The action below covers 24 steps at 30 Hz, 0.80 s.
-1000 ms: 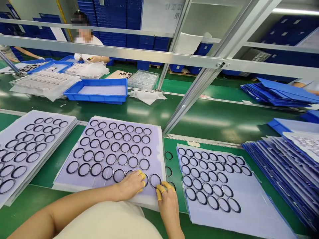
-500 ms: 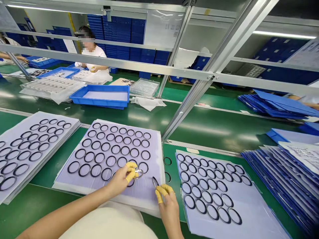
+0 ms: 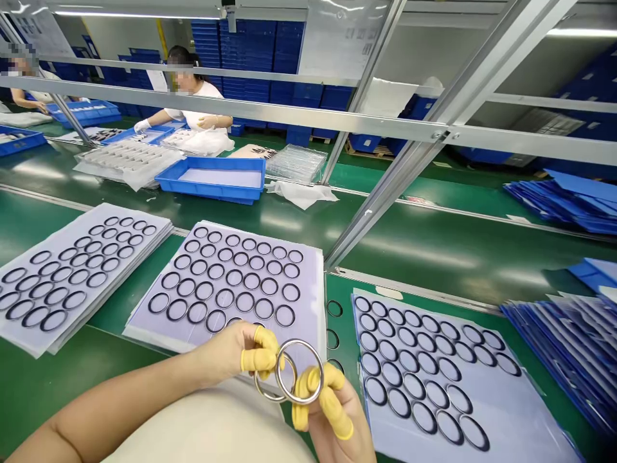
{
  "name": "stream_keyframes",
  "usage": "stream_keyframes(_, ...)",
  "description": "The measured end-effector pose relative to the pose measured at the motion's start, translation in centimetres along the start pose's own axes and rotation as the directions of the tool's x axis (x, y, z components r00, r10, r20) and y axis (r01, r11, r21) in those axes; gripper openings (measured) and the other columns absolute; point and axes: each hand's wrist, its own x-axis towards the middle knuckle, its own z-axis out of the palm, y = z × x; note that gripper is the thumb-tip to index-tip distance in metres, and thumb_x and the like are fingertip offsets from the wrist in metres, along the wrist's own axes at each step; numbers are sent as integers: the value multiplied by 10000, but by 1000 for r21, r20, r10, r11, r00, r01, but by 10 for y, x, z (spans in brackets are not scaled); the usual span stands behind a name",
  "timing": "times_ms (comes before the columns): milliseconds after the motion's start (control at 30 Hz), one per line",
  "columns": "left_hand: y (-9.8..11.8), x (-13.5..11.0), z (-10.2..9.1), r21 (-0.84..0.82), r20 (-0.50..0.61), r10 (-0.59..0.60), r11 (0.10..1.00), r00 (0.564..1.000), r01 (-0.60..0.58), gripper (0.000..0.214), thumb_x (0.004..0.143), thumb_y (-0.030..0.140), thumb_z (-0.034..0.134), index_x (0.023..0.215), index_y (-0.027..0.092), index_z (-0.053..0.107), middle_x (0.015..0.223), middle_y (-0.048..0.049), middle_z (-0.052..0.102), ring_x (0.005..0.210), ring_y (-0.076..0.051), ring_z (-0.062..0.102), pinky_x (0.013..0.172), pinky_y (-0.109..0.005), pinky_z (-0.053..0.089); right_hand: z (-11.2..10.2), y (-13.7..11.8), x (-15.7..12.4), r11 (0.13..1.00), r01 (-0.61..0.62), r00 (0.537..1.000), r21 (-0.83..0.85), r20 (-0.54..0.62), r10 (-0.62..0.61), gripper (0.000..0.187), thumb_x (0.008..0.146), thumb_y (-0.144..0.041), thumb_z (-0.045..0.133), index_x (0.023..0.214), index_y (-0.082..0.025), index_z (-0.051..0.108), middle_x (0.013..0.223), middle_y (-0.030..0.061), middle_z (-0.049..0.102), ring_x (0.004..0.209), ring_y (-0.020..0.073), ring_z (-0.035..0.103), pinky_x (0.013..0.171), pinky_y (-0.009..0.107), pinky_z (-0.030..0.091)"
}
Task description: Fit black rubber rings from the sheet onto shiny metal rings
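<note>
Two rings are held up just above the counter, overlapping: a smaller metal ring point(image 3: 268, 397) is pinched by the fingers point(image 3: 260, 352) of the left hand point(image 3: 224, 352), and a larger metal ring point(image 3: 299, 341) is gripped narrowly by the fingers point(image 3: 308, 389) of the right hand point(image 3: 335, 418), apparently so that both are kept off the sheets. Yellow finger cots point(image 3: 328, 411) are worn, likely to shield the metal from bare skin. Just beyond, dark rings point(image 3: 234, 278) are laid in spaced rows on a lavender sheet point(image 3: 311, 270), which seems to keep them from touching. Similar sheets point(image 3: 530, 411) lie to either side on the green counter point(image 3: 62, 379). Farther off, a blue tray point(image 3: 216, 159) is placed near a gloved co-worker point(image 3: 197, 96).
</note>
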Motion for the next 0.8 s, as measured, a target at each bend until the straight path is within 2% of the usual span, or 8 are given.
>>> stream_keyframes(200, 4, -1, 8, -25, 21, -22, 999, 1000, 22, 439, 688, 541, 720, 647, 128, 580, 684, 0, 535, 570, -78, 446, 549, -206, 366, -5, -2, -7, 1000, -8, 1000, 10, -7, 8, 291, 695, -489, 757, 701, -209, 678, 589, -22, 566, 457, 89, 489, 489, 226, 384)
stream_keyframes(333, 6, 0, 12, -42, 31, -14, 999, 999, 15, 440, 682, 532, 730, 627, 124, 574, 654, 12, 512, 569, -77, 442, 549, -202, 362, -11, 6, -6, 999, 32, 998, 15, 59, -33, 263, 740, -488, 711, 754, -226, 695, 602, -12, 561, 463, 106, 479, 500, 259, 398)
stream_keyframes(467, 4, 2, 13, -56, 13, -31, 998, 999, 32, 313, 716, 418, 733, 663, 121, 648, 674, -5, 563, 595, -89, 468, 578, -214, 386, -13, 7, -3, 992, 114, 992, 46, 53, -117, 244, 718, -485, 725, 717, -242, 706, 637, 4, 574, 538, 130, 484, 532, 280, 416)
stream_keyframes(533, 4, 3, 12, -125, -5, -58, 991, 998, 57, 243, 731, 361, 725, 782, 124, 714, 728, -25, 610, 623, -94, 505, 613, -221, 408, -15, 6, -3, 983, 150, 987, 105, 41, -155, 207, 726, -450, 727, 689, -249, 694, 610, -13, 551, 530, 115, 460, 557, 278, 425)
stream_keyframes(633, 8, 2, 11, -301, 9, -85, 950, 996, 83, 291, 739, 307, 727, 977, 139, 731, 843, -60, 653, 686, -109, 578, 684, -243, 449, -18, 4, -2, 957, 175, 983, 232, 13, -183, 207, 782, -405, 677, 663, -237, 655, 552, -39, 493, 491, 90, 423, 581, 272, 434)
stream_keyframes(800, 12, 2, 8, -444, 7, -79, 893, 997, 74, 265, 734, 252, 753, 982, 161, 729, 835, -62, 672, 680, -126, 638, 684, -256, 487, -31, 6, -3, 922, 193, 979, 336, -123, -160, 201, 798, -377, 661, 671, -225, 627, 579, -43, 497, 503, 87, 446, 615, 283, 477)
